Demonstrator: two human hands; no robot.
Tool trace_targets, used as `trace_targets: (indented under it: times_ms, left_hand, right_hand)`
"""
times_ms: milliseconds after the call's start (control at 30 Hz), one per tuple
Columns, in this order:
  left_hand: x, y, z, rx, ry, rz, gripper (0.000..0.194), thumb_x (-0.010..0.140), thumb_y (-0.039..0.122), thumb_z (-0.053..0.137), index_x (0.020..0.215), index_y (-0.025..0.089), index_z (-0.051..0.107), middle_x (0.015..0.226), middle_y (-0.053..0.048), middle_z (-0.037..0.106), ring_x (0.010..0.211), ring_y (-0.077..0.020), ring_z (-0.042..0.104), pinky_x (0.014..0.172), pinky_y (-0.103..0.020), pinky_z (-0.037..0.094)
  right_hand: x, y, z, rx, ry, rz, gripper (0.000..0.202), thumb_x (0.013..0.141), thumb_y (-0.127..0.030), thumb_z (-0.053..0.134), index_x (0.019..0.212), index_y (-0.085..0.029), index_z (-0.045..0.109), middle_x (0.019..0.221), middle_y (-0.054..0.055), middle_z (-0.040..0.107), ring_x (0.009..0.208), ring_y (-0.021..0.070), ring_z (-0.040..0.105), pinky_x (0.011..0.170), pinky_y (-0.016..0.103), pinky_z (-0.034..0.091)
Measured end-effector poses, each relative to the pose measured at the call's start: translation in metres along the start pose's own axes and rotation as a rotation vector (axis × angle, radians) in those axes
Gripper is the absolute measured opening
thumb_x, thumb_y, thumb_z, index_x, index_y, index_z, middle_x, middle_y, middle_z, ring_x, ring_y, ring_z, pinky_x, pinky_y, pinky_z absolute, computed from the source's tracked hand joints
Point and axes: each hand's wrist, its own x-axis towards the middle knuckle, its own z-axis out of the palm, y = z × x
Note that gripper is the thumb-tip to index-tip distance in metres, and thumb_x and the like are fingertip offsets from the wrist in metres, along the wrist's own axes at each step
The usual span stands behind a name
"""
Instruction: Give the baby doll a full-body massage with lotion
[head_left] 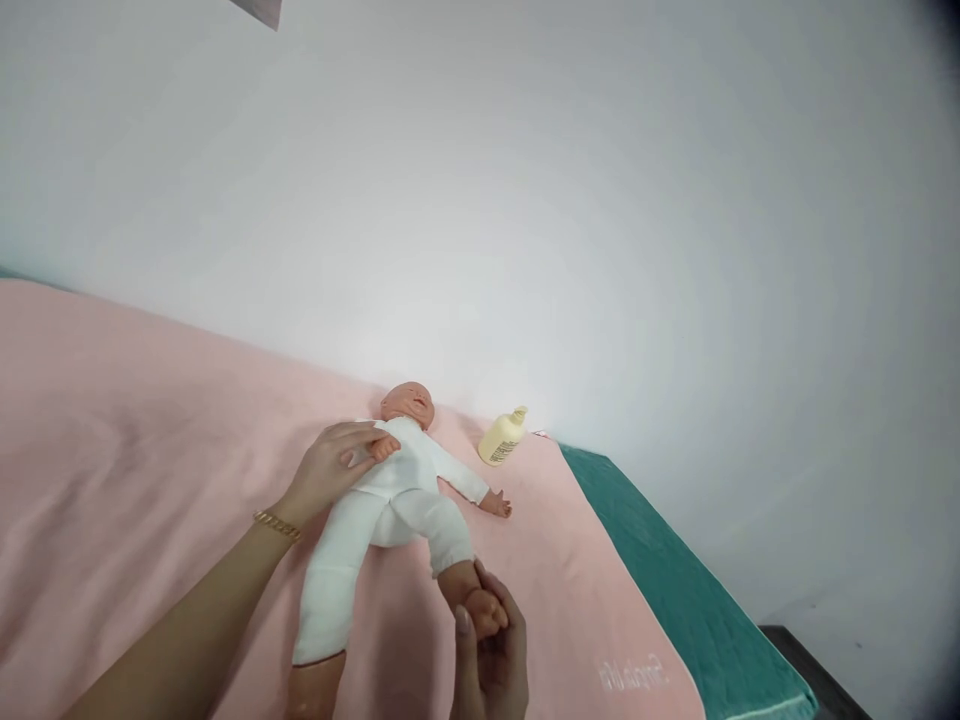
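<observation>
A baby doll (390, 470) in a white cloth suit lies on its back on a pink sheet (202, 430), its head toward the wall. My left hand (330, 468), with a gold bracelet at the wrist, has its fingers and thumb closed around the doll's forearm, and the doll's small hand (385, 447) pokes out past my fingertips. At the lower edge, my right hand (499, 650) grips the doll's foot (486, 612) between thumb and fingers, with that leg bent and raised. The doll's other arm (469, 480) is stretched out on the sheet; its other foot is cut off below.
A pale yellow pump bottle (502, 437) stands on the sheet beside the doll, close to the white wall (600, 200). Green cloth (675, 560) shows past the sheet's right edge. A dark piece of furniture (814, 670) sits at the lower right.
</observation>
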Motion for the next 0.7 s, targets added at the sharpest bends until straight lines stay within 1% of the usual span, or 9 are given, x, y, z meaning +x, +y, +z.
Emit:
trace_targets:
  times_ms: [67, 133, 233, 367, 467, 533, 600, 700]
  left_hand:
    - [0.001, 0.001, 0.002, -0.031, -0.097, 0.009, 0.021, 0.063, 0.022, 0.081, 0.082, 0.029, 0.078, 0.1, -0.003, 0.075, 0.117, -0.0316, 0.058, 0.118, -0.047, 0.025]
    - [0.002, 0.004, 0.002, -0.049, -0.161, 0.005, 0.019, 0.064, 0.02, 0.079, 0.081, 0.028, 0.079, 0.098, -0.004, 0.076, 0.116, -0.0314, 0.058, 0.119, -0.049, 0.021]
    - [0.002, 0.009, 0.003, -0.119, -0.175, -0.058, 0.02, 0.061, 0.015, 0.08, 0.074, 0.029, 0.077, 0.093, -0.004, 0.076, 0.116, -0.0316, 0.059, 0.119, -0.05, 0.02]
    - [0.003, 0.006, 0.005, -0.195, -0.178, -0.093, 0.024, 0.054, 0.008, 0.081, 0.062, 0.03, 0.074, 0.086, -0.003, 0.076, 0.11, -0.0313, 0.062, 0.118, -0.051, 0.022]
    - [0.004, -0.003, 0.007, -0.234, -0.211, -0.128, 0.027, 0.052, 0.005, 0.081, 0.062, 0.03, 0.074, 0.088, -0.005, 0.075, 0.116, -0.0318, 0.059, 0.118, -0.05, 0.021]
    - [0.005, -0.007, 0.007, -0.2, -0.246, -0.113, 0.028, 0.053, 0.006, 0.081, 0.066, 0.029, 0.076, 0.091, -0.006, 0.075, 0.12, -0.0323, 0.056, 0.119, -0.049, 0.019]
    - [0.005, -0.005, 0.006, -0.169, -0.26, -0.097, 0.027, 0.054, 0.006, 0.081, 0.068, 0.03, 0.077, 0.092, -0.006, 0.075, 0.121, -0.0326, 0.055, 0.119, -0.05, 0.018]
    - [0.004, 0.001, 0.005, -0.174, -0.242, -0.117, 0.024, 0.055, 0.009, 0.081, 0.066, 0.03, 0.076, 0.092, -0.005, 0.076, 0.118, -0.0325, 0.057, 0.119, -0.051, 0.019]
  right_hand:
    - [0.013, -0.003, 0.014, 0.079, -0.045, -0.012, 0.049, 0.088, -0.046, 0.06, 0.124, -0.014, 0.056, 0.124, 0.016, 0.065, 0.115, 0.0256, 0.063, 0.088, 0.033, 0.056]
    - [0.026, -0.009, 0.026, 0.096, -0.095, -0.012, 0.048, 0.089, -0.045, 0.058, 0.126, -0.015, 0.055, 0.126, 0.015, 0.064, 0.115, 0.024, 0.062, 0.09, 0.033, 0.054]
    - [0.043, -0.015, 0.039, 0.096, -0.13, -0.022, 0.046, 0.091, -0.044, 0.054, 0.128, -0.016, 0.052, 0.129, 0.015, 0.062, 0.117, 0.0234, 0.061, 0.092, 0.034, 0.053]
    - [0.058, -0.011, 0.048, 0.13, -0.16, -0.015, 0.051, 0.089, -0.046, 0.057, 0.129, -0.016, 0.05, 0.133, 0.016, 0.059, 0.122, 0.0245, 0.058, 0.094, 0.034, 0.051]
    - [0.062, -0.006, 0.052, 0.168, -0.15, 0.018, 0.054, 0.089, -0.048, 0.057, 0.13, -0.015, 0.048, 0.139, 0.018, 0.054, 0.125, 0.0248, 0.056, 0.097, 0.034, 0.05]
    - [0.061, -0.005, 0.054, 0.174, -0.15, 0.025, 0.056, 0.089, -0.049, 0.057, 0.131, -0.015, 0.047, 0.14, 0.019, 0.053, 0.126, 0.0252, 0.055, 0.098, 0.035, 0.049]
    - [0.058, -0.006, 0.054, 0.169, -0.153, 0.029, 0.055, 0.089, -0.049, 0.056, 0.131, -0.015, 0.047, 0.139, 0.018, 0.053, 0.126, 0.0256, 0.054, 0.099, 0.036, 0.048]
    - [0.05, -0.007, 0.051, 0.146, -0.129, 0.034, 0.053, 0.09, -0.047, 0.056, 0.132, -0.016, 0.046, 0.137, 0.017, 0.054, 0.126, 0.0267, 0.054, 0.098, 0.038, 0.049]
